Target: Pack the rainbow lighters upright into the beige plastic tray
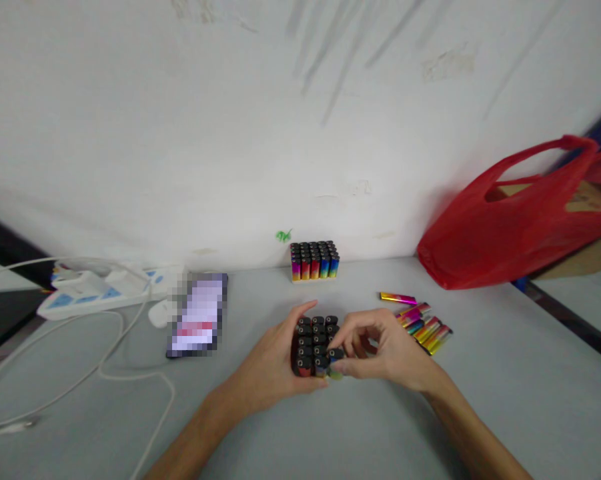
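A block of upright black-topped lighters (319, 341) stands in rows between my hands. My left hand (277, 357) curves around its left side, thumb and fingers holding the rows together. With thumb and fingertips, my right hand (375, 347) pinches one lighter (335, 355) at the block's near right corner. Its lower part is mostly hidden by the thumb. Loose shiny lighters (425, 323) in pink, yellow and teal lie in a pile to the right of my right hand. One more pink-and-yellow lighter (398, 299) lies apart, just behind that pile.
Near the wall stands a pack of rainbow lighters (315, 261) in tight rows. A phone (200, 317) and a power strip (100, 293) with white cables (113, 347) occupy the left. A red plastic bag (510, 227) stands at the right, against the wall (230, 133).
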`<action>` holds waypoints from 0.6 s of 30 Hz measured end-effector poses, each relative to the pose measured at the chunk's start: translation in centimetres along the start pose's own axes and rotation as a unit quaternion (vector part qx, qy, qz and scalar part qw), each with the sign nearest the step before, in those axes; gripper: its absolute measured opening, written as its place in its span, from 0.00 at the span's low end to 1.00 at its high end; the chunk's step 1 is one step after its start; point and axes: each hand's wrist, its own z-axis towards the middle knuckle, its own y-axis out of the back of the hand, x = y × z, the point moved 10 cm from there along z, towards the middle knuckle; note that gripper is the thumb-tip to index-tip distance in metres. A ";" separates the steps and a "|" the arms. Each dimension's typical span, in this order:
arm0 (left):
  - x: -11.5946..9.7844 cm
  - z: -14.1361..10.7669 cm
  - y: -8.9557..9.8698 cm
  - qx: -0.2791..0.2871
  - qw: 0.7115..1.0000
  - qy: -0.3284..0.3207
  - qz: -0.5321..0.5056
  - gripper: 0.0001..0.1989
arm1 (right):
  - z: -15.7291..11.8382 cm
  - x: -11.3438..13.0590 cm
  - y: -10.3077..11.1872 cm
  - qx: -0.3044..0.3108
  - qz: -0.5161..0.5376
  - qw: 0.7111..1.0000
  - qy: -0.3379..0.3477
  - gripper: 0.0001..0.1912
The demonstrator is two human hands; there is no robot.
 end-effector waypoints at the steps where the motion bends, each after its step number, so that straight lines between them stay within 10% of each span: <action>1: 0.0 0.0 0.0 0.001 1.000 -0.001 0.000 0.57 | 0.0 0.0 0.0 0.000 0.000 1.000 -0.001 0.14; 18: 0.2 0.0 -0.1 0.001 1.000 -0.001 0.006 0.59 | -0.2 0.4 0.5 -0.016 -0.043 0.999 0.019 0.10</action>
